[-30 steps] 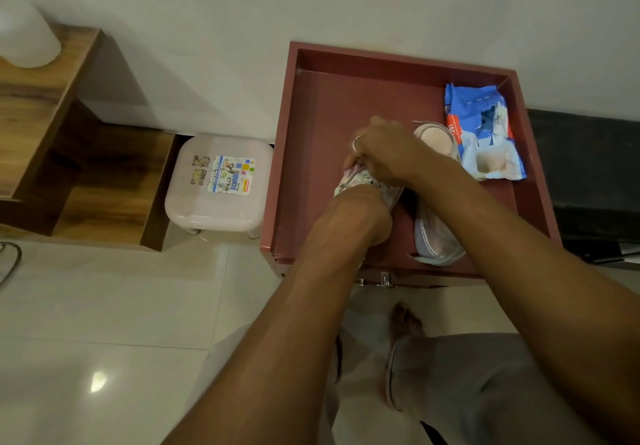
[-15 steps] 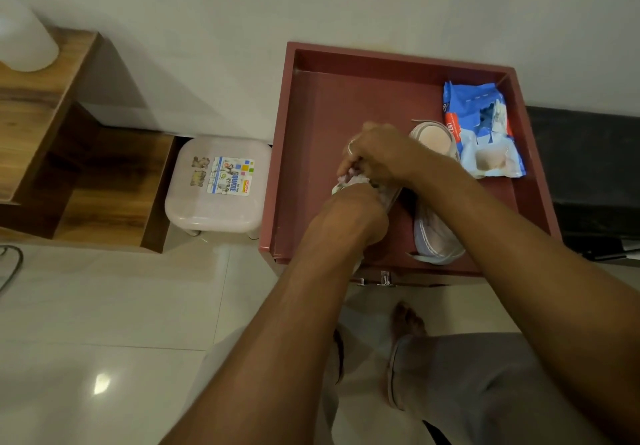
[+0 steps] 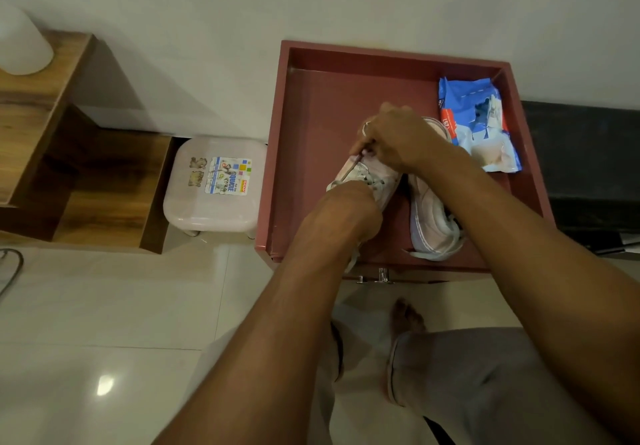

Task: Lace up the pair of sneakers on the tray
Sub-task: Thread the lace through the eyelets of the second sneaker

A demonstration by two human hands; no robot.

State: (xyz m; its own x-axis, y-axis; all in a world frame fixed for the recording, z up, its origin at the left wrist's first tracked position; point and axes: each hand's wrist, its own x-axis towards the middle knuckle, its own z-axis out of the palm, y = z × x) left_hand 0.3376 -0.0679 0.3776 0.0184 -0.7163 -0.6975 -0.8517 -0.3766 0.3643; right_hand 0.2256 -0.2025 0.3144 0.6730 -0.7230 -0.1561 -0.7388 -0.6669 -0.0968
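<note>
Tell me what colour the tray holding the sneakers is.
The tray is a dull reddish-brown, almost maroon, inside and on its rim. The head view shows it.

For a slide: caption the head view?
Right hand pinches a lace over a pale pink sneaker, left hand on it, in a dark red tray.

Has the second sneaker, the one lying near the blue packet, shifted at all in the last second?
No. The second sneaker lies in the same spot as before, between the blue packet and the near wall of the tray.
</note>
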